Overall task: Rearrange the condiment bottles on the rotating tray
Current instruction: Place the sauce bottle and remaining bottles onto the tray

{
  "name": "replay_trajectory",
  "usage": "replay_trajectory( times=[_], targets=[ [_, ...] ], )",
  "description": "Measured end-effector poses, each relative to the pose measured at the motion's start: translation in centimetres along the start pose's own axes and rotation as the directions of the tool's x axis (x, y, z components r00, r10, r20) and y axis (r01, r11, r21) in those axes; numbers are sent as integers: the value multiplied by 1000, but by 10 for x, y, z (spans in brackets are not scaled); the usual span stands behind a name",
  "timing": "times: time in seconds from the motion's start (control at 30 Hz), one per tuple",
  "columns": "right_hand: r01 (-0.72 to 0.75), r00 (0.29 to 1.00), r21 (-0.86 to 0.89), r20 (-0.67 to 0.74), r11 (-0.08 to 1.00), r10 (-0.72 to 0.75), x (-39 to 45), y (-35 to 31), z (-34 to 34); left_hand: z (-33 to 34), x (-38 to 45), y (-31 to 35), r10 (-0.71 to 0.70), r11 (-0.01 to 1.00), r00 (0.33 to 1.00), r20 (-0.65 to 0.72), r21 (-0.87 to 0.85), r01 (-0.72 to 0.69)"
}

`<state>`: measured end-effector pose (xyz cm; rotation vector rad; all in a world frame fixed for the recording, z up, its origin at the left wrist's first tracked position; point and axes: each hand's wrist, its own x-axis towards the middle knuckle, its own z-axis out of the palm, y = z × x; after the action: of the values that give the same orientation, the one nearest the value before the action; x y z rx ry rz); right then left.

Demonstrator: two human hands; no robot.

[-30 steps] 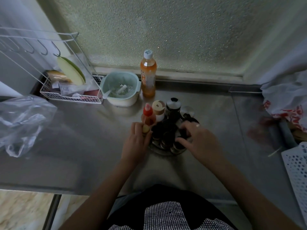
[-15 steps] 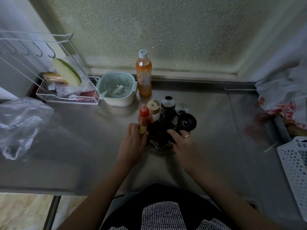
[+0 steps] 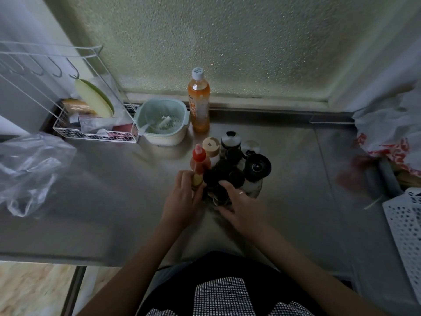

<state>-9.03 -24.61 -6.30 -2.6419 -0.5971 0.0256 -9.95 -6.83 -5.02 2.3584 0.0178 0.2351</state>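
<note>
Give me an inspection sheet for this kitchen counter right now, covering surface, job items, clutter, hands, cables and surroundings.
Surface: steel counter, dim light, reddish smear at the right.
Job's things: rotating tray crowded with dark-capped bottles; red-capped sauce bottle at its left edge; wide black lid at the right.
Clutter: orange drink bottle, pale green strainer bowl, wire rack, clear plastic bag, printed bag, white perforated basket.
Grippers: left hand wrapped around the sauce bottle's base; right hand with fingers on the near bottles, grip unclear.
Cables: nothing seen.
Surroundings: frosted window behind; floor visible lower left.
</note>
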Motion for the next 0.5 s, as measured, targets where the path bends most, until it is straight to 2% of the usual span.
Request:
replay_trajectory(
  times=[0.07, 0.17, 0.27, 0.43, 0.5],
  targets=[
    [-83, 994, -50, 63, 995, 86, 9, -5, 6, 1, -2, 0, 14, 1000, 1000, 9, 23, -14],
    [-109, 994, -52, -23, 993, 107, 14, -11, 7, 2, -6, -1, 32, 998, 999, 3, 47, -32],
    [-46, 993, -62, -107, 997, 39, 10, -6, 13, 4, -9, -3, 66, 996, 998, 6, 56, -66],
    [-74, 978, 314, -165, 947, 131, 2, -1, 2, 6, -9, 0, 99, 995, 995, -7, 24, -99],
    [-40, 970, 363, -209, 931, 124, -10, 5, -1, 7, -9, 1, 121, 993, 993, -3, -12, -121]
  ],
)
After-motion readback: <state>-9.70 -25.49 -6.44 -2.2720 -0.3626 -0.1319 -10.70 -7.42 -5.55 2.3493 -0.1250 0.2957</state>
